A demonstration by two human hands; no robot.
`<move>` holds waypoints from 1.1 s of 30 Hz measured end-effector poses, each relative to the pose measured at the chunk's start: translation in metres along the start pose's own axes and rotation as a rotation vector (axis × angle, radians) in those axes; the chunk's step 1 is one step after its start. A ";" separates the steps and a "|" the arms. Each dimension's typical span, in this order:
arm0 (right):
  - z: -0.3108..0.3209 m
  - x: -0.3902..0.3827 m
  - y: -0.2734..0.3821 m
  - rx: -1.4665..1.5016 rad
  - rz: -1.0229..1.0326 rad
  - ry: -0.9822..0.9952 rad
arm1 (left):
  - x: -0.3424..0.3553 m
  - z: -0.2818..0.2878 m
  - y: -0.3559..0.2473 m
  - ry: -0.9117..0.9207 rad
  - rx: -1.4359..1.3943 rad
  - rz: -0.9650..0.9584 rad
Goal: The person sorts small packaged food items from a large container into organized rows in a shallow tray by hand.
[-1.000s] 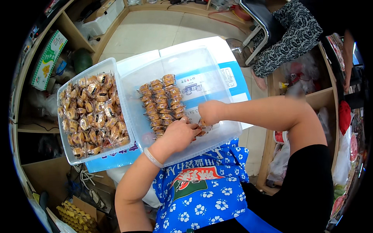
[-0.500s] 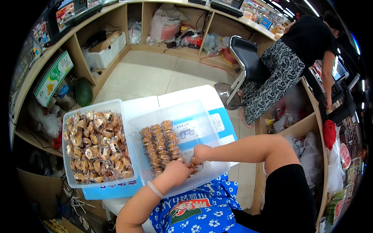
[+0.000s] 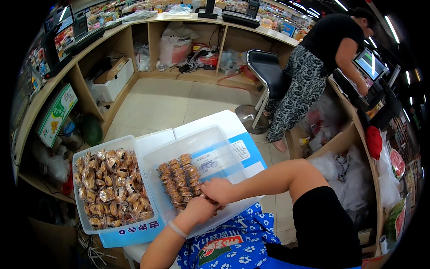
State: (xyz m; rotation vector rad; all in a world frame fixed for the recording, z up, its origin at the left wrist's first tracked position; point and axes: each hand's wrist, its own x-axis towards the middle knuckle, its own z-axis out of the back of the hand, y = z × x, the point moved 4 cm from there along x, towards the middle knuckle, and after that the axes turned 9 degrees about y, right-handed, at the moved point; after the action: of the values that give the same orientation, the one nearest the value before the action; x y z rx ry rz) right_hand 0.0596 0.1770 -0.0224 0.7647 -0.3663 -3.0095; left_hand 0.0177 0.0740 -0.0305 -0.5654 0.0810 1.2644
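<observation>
Blue-and-white cardboard (image 3: 251, 151) lies under our clear tub (image 3: 179, 143). Our left hand (image 3: 200, 210) and right hand (image 3: 217, 190) meet inside, beside three rows of wrapped pastries (image 3: 180, 179), fingers curled, likely steadying them; what they grip, we cannot tell. The rows stop short of the far and right walls, leaving room; beyond, tiled floor (image 3: 165, 96) reaches shelving (image 3: 222, 48).

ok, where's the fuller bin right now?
Head view, left of centre: the fuller bin stands just left of the other bin, the one the left hand and right hand are over.
</observation>
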 end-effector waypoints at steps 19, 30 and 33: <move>-0.023 -0.005 -0.038 0.550 -0.428 -0.015 | -0.010 0.023 -0.007 -0.218 -0.114 -0.009; 0.038 -0.041 0.001 0.388 -0.108 0.007 | -0.010 0.021 -0.008 -0.042 -0.012 0.038; 0.072 -0.084 -0.001 0.181 0.061 -0.792 | -0.009 0.019 -0.009 -0.038 0.046 0.036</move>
State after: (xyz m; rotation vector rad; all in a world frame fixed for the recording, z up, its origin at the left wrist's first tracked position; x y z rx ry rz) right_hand 0.0998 0.1996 0.0787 -0.4777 -0.6482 -3.1009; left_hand 0.0189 0.0724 -0.0078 -0.5015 0.0886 1.3044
